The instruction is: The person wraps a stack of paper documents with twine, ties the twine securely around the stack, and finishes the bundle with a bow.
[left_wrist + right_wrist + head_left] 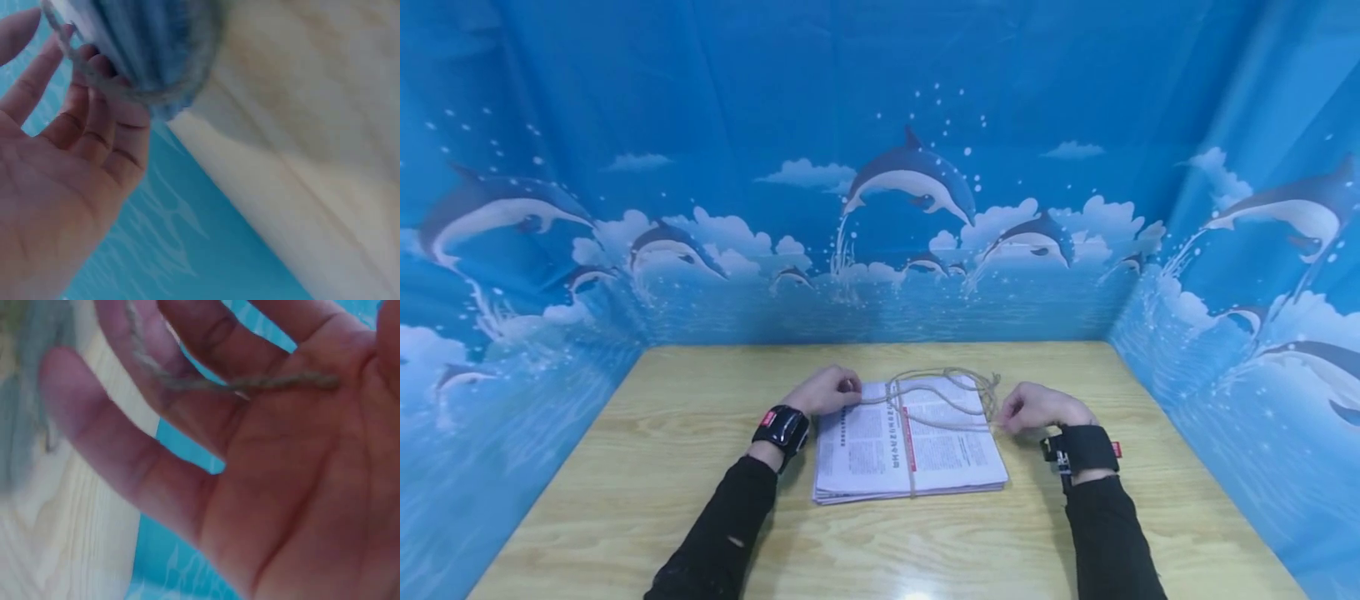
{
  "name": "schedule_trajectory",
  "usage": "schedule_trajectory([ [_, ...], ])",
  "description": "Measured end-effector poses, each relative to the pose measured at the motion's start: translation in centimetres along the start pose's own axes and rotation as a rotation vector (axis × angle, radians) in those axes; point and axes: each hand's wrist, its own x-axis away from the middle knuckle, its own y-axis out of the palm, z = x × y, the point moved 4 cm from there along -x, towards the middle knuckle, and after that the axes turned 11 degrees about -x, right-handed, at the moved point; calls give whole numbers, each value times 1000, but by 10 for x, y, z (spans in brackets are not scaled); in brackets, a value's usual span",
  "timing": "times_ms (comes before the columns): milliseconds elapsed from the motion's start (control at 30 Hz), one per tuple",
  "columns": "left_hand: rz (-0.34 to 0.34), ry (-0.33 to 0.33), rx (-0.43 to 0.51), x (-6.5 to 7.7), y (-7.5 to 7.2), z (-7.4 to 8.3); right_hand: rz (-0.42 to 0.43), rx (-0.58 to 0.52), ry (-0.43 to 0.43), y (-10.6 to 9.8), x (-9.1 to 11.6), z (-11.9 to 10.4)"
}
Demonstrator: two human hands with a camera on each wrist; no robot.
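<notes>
A stack of folded newspapers (865, 454) lies on the table, with a thin beige rope (912, 454) running front to back over its middle. More rope lies in loose loops across the far right part of the stack. At the far left corner my left hand (825, 392) pinches a length of this rope between thumb and fingers; the left wrist view shows the rope (150, 97) curving below the stack's side. Beside the right edge my right hand (1037, 407) pinches another length. Its free end (319, 380) lies over the palm in the right wrist view.
The wooden table (625, 492) extends around the stack on all sides. A blue curtain (737, 308) printed with dolphins rises along the table's back, left and right edges. Black bands with devices sit on both wrists.
</notes>
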Motion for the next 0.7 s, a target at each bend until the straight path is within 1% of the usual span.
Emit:
schedule_trajectory([
  [67,-11,-23,-18,-1,0,4,10,-10,-4,-2,0,1],
  [167,-27,-41,-48,-5,-1,12,52,-23,-48,-3,-4,0],
  [300,-44,-59,-94,-12,0,21,138,48,-141,-1,-11,-4],
  [400,-51,-68,-122,-17,1,26,166,114,-197,3,-16,-8],
  [567,-44,-37,-157,-23,5,31,185,99,-217,5,-21,-9],
  [700,-34,29,-159,-29,9,33,195,50,-212,3,-20,-8],
])
